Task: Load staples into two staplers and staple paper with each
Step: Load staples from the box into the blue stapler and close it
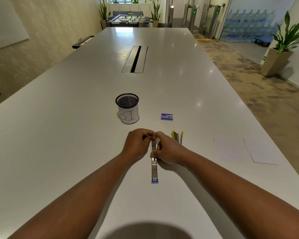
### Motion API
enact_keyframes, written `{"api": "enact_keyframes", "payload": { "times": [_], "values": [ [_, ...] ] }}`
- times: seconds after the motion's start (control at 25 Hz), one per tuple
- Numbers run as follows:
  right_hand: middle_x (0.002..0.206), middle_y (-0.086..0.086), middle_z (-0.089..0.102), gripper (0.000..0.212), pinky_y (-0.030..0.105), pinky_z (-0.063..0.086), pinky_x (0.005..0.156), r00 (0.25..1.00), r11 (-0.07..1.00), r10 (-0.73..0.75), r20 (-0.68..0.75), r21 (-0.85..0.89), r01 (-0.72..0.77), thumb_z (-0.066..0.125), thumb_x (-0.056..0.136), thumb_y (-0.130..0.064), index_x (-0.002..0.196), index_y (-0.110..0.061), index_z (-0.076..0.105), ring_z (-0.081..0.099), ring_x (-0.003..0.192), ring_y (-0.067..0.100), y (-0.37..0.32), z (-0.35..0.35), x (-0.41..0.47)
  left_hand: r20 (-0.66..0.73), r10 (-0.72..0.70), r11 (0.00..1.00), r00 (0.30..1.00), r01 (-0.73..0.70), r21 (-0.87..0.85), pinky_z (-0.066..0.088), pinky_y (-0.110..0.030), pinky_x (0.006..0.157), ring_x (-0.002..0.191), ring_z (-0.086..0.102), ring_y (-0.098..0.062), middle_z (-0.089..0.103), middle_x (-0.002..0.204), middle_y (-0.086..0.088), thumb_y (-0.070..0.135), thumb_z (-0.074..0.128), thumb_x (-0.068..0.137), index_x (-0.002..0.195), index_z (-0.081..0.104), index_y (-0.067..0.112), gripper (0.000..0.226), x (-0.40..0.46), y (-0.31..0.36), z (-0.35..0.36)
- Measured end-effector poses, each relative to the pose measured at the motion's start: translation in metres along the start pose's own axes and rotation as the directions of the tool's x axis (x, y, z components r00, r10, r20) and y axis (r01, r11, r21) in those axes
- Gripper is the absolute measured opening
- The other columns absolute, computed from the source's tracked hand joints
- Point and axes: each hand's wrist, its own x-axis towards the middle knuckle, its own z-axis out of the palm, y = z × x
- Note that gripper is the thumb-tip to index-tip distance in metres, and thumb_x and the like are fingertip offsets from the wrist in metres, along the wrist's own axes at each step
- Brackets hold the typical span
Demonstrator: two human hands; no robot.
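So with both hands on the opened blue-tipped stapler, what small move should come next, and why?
Probably seat the staples in the open stapler and fold its top shut. It lies flat on the table, both hands, left and right, pinching at its far half. Whether a strip is already in the channel is too small to tell; the staple box sits closed-looking beyond. The yellow stapler and paper sheets lie untouched.

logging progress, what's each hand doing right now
Left hand: closed on the far end of the open stapler.
Right hand: fingers pinched on the same stapler's middle.
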Motion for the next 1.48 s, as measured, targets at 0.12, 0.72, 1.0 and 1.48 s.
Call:
{"api": "enact_keyframes", "payload": {
  "times": [0.12, 0.72, 1.0, 1.48],
  "values": [
    [0.079, -0.006, 0.058, 0.039, 0.042, 0.054, 0.077, 0.997, 1.0, -0.026, -0.073, 0.012, 0.027, 0.076, 0.089, -0.023, 0.118, -0.023, 0.05, 0.061, 0.081, 0.019, 0.002, 0.004, -0.005, 0.013, 0.003, 1.0, 1.0, -0.003, 0.019, 0.042, -0.001, 0.077, 0.09, 0.067, -0.004, 0.078, 0.101, 0.004, 0.008, 0.059, 0.096, 0.104, 0.08, 0.018, 0.024, 0.0, 0.0, 0.0],
    [0.086, -0.01, 0.063, 0.034, 0.04, 0.055, 0.066, 0.908, 0.975, -0.174, -0.38, 0.064, 0.213, 0.065, 0.089, -0.011, 0.109, -0.033, 0.047, 0.058, 0.065, 0.01, 0.011, 0.034, -0.026, 0.01, -0.077, 0.994, 0.997, 0.078, -0.079, 0.05, -0.014, 0.07, 0.08, 0.071, -0.003, 0.078, 0.089, 0.005, 0.024, 0.073, 0.09, 0.099, 0.081, 0.017, 0.014, 0.0, 0.006, -0.001],
    [0.109, -0.012, 0.066, 0.024, 0.033, 0.051, 0.079, 0.848, 0.953, -0.295, -0.439, -0.077, 0.292, 0.069, 0.09, -0.033, 0.113, -0.032, 0.062, 0.059, 0.088, 0.009, 0.01, 0.016, -0.025, -0.002, -0.091, 0.991, 0.996, 0.09, -0.103, 0.055, -0.018, 0.072, 0.078, 0.071, -0.001, 0.077, 0.085, 0.01, 0.025, 0.07, 0.092, 0.096, 0.081, 0.021, 0.012, 0.004, 0.002, 0.001],
    [0.101, 0.001, 0.076, 0.019, 0.031, 0.053, 0.091, 0.825, 0.967, 0.108, -0.555, 0.252, 0.043, 0.066, 0.095, -0.017, 0.112, -0.016, 0.075, 0.067, 0.094, 0.014, 0.073, -0.067, 0.069, -0.042, -0.085, 0.979, 0.995, 0.075, -0.191, 0.048, -0.005, 0.081, 0.1, 0.062, -0.002, 0.064, 0.12, 0.002, 0.012, 0.065, 0.096, 0.122, 0.07, 0.012, 0.026, 0.073, -0.001, 0.023]
  ]
}}
